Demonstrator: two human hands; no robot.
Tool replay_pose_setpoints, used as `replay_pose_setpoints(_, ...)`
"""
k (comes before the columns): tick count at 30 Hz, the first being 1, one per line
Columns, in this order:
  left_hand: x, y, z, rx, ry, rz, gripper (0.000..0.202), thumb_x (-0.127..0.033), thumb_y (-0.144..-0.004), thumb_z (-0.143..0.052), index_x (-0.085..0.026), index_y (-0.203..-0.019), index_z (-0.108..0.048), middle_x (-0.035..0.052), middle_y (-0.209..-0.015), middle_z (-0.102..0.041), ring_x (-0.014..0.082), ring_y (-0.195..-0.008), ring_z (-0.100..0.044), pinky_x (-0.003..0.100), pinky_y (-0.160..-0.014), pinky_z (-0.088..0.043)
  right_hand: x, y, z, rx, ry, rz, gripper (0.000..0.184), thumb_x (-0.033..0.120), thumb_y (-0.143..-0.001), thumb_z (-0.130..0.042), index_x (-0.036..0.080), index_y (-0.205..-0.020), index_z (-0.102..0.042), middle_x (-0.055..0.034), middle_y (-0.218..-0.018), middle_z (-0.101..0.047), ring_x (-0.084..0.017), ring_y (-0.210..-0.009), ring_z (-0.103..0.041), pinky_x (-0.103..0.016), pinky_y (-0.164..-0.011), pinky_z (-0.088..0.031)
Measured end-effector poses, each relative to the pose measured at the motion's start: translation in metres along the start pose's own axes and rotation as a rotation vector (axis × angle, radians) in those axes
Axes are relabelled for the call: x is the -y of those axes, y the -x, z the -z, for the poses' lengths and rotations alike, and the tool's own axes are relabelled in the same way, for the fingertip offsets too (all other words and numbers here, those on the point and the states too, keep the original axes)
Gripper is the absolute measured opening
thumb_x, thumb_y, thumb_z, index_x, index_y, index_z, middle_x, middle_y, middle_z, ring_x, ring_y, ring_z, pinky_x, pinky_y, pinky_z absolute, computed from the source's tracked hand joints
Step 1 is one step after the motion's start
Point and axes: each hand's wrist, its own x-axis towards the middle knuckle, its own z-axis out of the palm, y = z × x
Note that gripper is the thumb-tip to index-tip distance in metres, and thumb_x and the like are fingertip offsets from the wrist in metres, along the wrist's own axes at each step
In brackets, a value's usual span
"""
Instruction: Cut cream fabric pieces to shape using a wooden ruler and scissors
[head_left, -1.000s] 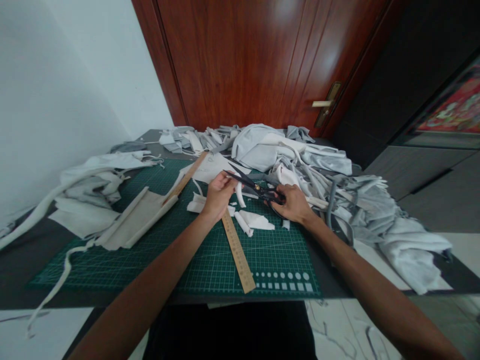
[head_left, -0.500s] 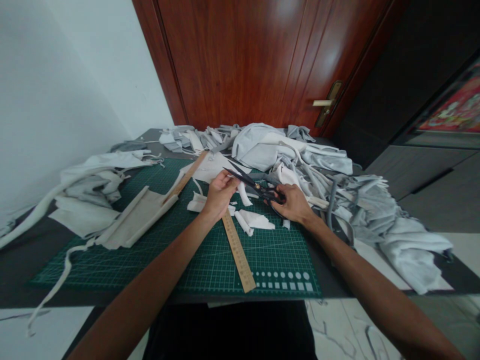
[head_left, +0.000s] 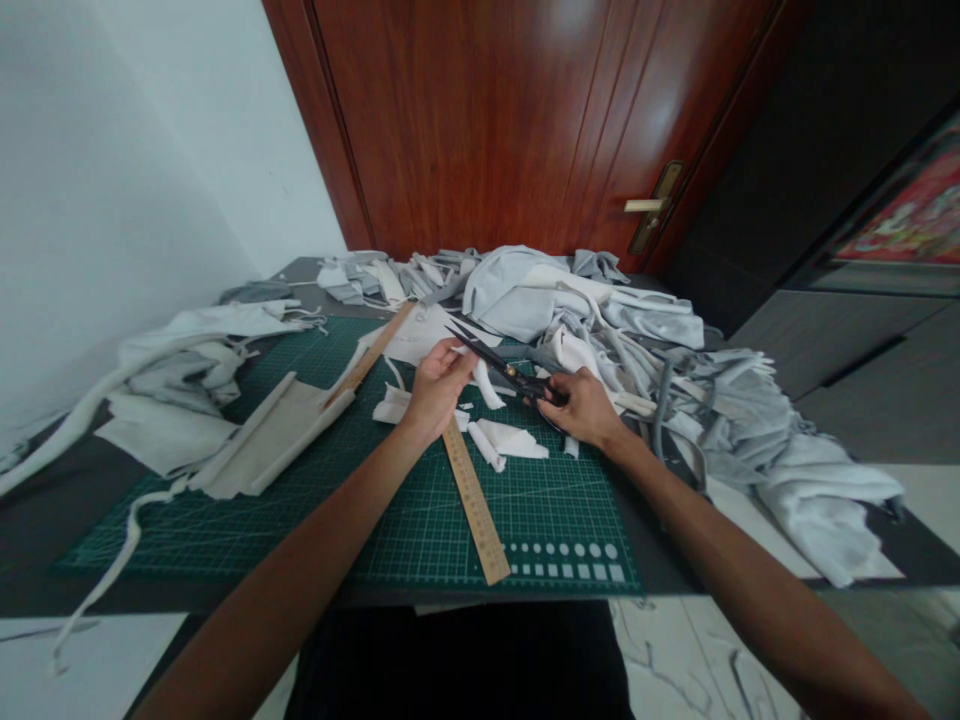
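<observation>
My right hand (head_left: 583,408) is closed round the handles of black scissors (head_left: 511,373), whose blades point up and left over the mat. Between thumb and fingers, my left hand (head_left: 439,388) pinches a white fabric strip (head_left: 487,385) that hangs beside the blades. The blades lie close together by my left fingertips, across the top of the strip. Below the hands, a white fabric scrap (head_left: 511,440) rests on the green cutting mat (head_left: 555,510). A wooden ruler (head_left: 476,505) runs from under my left hand toward the front edge.
Grey and white fabric (head_left: 517,295) is heaped along the back, and another pile (head_left: 750,420) covers the right side. At left lie more fabric pieces (head_left: 176,380) and a folded beige piece (head_left: 274,435). A second wooden ruler (head_left: 379,345) slants behind it. A door (head_left: 480,120) stands behind the table.
The scissor blades, apart before, have closed together near the left fingertips, and the right fingers have drawn in on the handles. Both hands stay in nearly the same place.
</observation>
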Motion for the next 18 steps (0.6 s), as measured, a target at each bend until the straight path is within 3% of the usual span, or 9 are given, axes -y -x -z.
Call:
replay_pose_setpoints(6,0.0025,-0.001,0.0013,0.004,0.002,-0.013,0.035,-0.028,-0.075,-0.087,-0.019,-0.097,-0.061,0.0004,-0.091,-0.072,0.0124,-0.081,-0.069,0.023,-0.074,-0.055,-0.0012,0.0001,-0.0023,-0.018,-0.004,0.004,0.037,0.049,-0.087,-0.063,0.023,-0.066,-0.048,0.0014,-0.059,-0.059,-0.017,-0.057,-0.053,-0.035,-0.076,-0.04)
replay_pose_setpoints(12,0.0025,-0.0004,-0.0003,-0.018,0.016,-0.024,0.035,-0.025,-0.071,-0.089,-0.019,-0.096,-0.065,0.0008,-0.094,-0.073,0.0128,-0.084,-0.069,0.022,-0.074,-0.056,-0.0009,0.0003,-0.0031,-0.01,0.051,0.013,0.03,0.048,-0.086,-0.063,0.023,-0.076,-0.052,-0.0016,-0.071,-0.065,-0.021,-0.068,-0.06,-0.036,-0.078,-0.038)
replay_pose_setpoints(18,0.0015,0.0008,-0.0013,-0.012,-0.023,-0.015,0.035,-0.026,-0.074,-0.087,-0.019,-0.1,-0.065,0.0031,-0.097,-0.074,0.0144,-0.088,-0.07,0.024,-0.078,-0.056,-0.0036,-0.0007,-0.0016,0.006,0.075,0.007,0.032,0.051,-0.085,-0.062,0.023,-0.075,-0.05,-0.0014,-0.069,-0.063,-0.021,-0.066,-0.057,-0.036,-0.077,-0.036)
